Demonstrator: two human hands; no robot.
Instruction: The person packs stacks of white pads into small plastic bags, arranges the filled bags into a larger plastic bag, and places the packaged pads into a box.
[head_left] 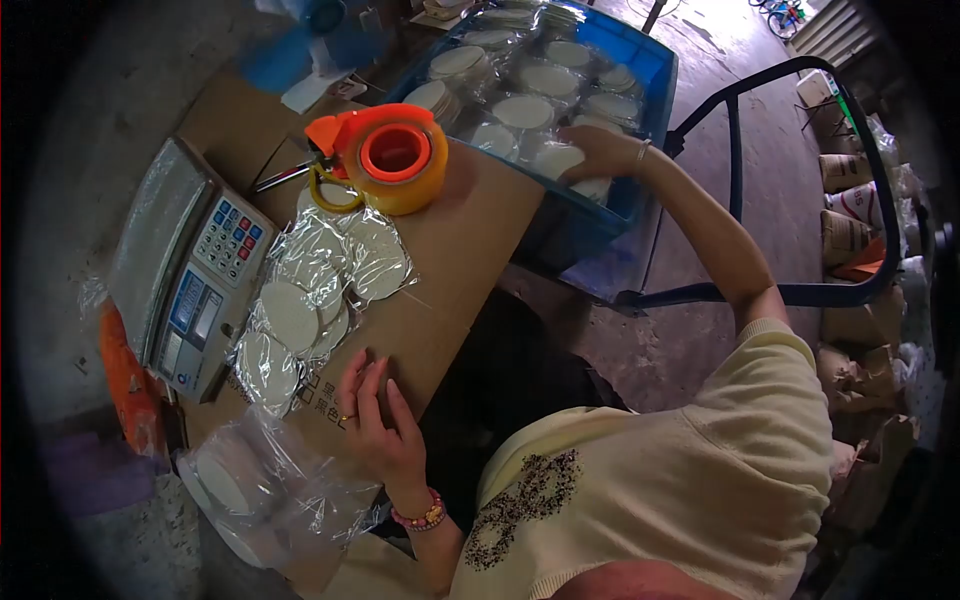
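My left hand (385, 425) rests over the near edge of the cardboard-covered table (455, 250), its fingers apart and nothing in them. Beside its fingertips lie several flat white round discs in clear plastic wrap (290, 315). Below and left of it, a clear plastic bag (290, 480) with more white discs sits at the table's edge. My right hand (605, 153) reaches into a blue crate (655, 85) full of wrapped disc stacks. Its thumb and fingers close around a pack of white discs (557, 160); part of the pack is hidden.
A scale (190, 280) with a keypad stands at the table's left. Behind the discs are an orange tape dispenser (395, 160), yellow-handled scissors (335, 190) and a pen (283, 177). A dark metal cart frame (735, 160) stands right of the crate. Bags and cartons (850, 215) line the far right.
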